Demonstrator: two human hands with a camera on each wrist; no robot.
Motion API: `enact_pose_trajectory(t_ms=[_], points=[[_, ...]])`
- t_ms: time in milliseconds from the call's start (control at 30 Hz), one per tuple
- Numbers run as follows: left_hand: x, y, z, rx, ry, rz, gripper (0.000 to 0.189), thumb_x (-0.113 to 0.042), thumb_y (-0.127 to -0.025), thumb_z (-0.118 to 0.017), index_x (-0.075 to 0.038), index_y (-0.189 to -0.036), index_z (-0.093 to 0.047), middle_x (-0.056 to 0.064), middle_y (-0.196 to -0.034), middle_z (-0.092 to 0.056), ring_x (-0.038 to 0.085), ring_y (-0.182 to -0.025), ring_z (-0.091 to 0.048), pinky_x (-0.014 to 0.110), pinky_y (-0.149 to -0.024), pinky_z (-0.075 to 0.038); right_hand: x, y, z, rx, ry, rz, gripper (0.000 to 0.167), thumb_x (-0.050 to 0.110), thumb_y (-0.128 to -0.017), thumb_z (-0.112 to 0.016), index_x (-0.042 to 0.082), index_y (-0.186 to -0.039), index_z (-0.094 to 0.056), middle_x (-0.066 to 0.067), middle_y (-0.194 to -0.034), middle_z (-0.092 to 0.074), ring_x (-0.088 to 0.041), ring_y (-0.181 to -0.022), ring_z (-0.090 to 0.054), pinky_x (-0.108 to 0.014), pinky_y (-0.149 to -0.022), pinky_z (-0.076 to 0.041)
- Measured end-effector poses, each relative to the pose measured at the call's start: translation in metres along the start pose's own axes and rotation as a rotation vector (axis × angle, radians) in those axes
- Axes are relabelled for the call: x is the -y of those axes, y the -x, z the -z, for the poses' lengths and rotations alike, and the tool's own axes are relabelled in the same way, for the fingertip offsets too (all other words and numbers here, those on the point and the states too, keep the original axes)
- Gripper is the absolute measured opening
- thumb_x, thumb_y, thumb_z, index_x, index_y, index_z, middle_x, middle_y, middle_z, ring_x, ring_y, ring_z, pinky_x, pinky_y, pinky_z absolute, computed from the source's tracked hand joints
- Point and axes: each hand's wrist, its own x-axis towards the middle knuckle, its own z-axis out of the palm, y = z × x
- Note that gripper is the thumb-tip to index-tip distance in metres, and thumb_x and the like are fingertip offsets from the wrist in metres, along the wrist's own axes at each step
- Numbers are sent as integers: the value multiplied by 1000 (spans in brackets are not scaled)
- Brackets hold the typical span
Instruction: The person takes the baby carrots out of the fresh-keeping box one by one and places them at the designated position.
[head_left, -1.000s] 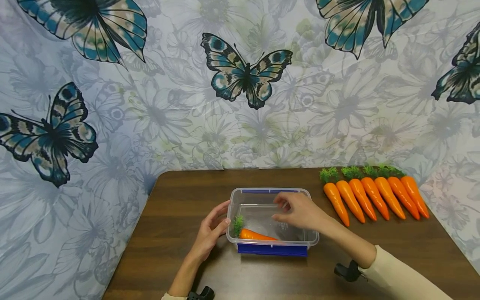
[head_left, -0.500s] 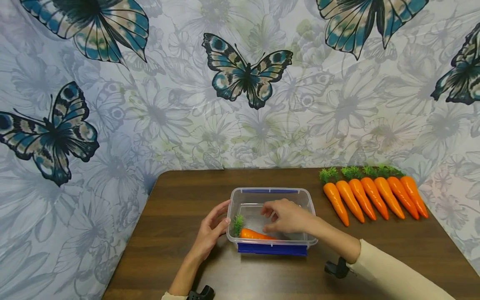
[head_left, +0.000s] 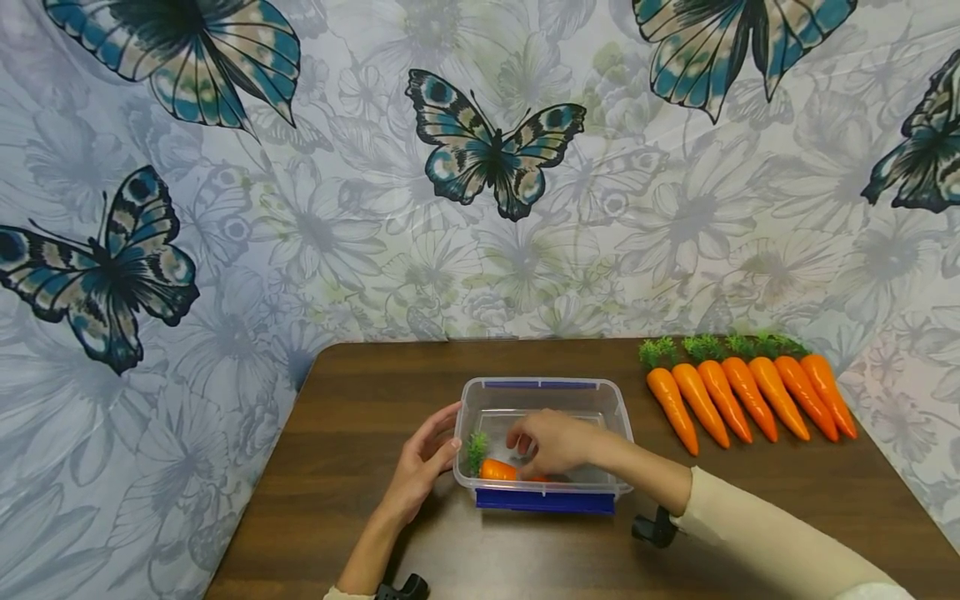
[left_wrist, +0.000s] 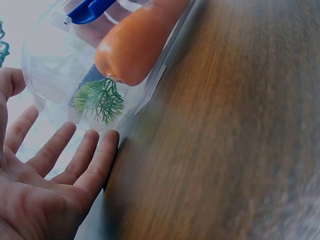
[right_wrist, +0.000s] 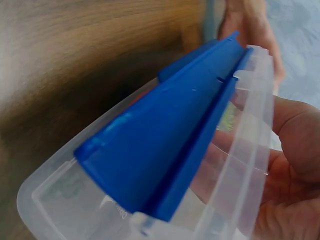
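A clear plastic container [head_left: 617, 400] with blue clips [head_left: 545, 501] stands mid-table. Along its front wall lies an orange toy carrot [head_left: 497, 470], its green top [left_wrist: 102, 100] at the left end. My left hand [head_left: 420, 467] rests against the container's left side, fingers straight and fingertips at the wall in the left wrist view. Inside the container, my right hand [head_left: 558, 442] reaches down over the carrot with fingers loosely bent. Its thumb overlaps the carrot, and a gap shows between thumb and fingers. In the right wrist view the front clip [right_wrist: 160, 125] partly hides that hand.
Several more carrots [head_left: 750, 400] lie in a slanted row at the table's back right, green tops toward the wall. The brown wooden table [head_left: 360, 392] meets a butterfly-patterned cloth [head_left: 315, 233] at its back edge.
My right hand has moved left and down inside the container, from above its right half to over the carrot. The left hand and the row of carrots stay put.
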Motion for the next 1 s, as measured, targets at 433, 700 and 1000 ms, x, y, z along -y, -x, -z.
enact_pose_trajectory(t_ms=[433,700,1000], points=[[-2,2,-1,7,-4,-6,56,-13,-109,-62,-17,-163,-46,25,-161,-51,48,-137,-61,38,-96,-64,5,-13,-9,50,116,1,31,18,-83,-87,11,-111,-75,-3,-98,-79,-12,-86,-66,-28,-83,-55],[-3,2,-1,10,0,-2,56,-14,-109,-62,-17,-163,-46,25,-161,-50,48,-137,-61,39,-97,-64,8,-20,-11,76,106,32,24,10,-82,-85,15,-103,-76,5,-87,-77,-4,-78,-62,-23,-76,-52],[-2,2,-1,8,-5,4,55,-14,-109,-62,-18,-162,-47,24,-160,-51,46,-137,-61,39,-98,-64,7,-20,-10,75,110,35,24,13,-83,-86,17,-105,-76,7,-87,-76,-4,-78,-62,-23,-77,-52]])
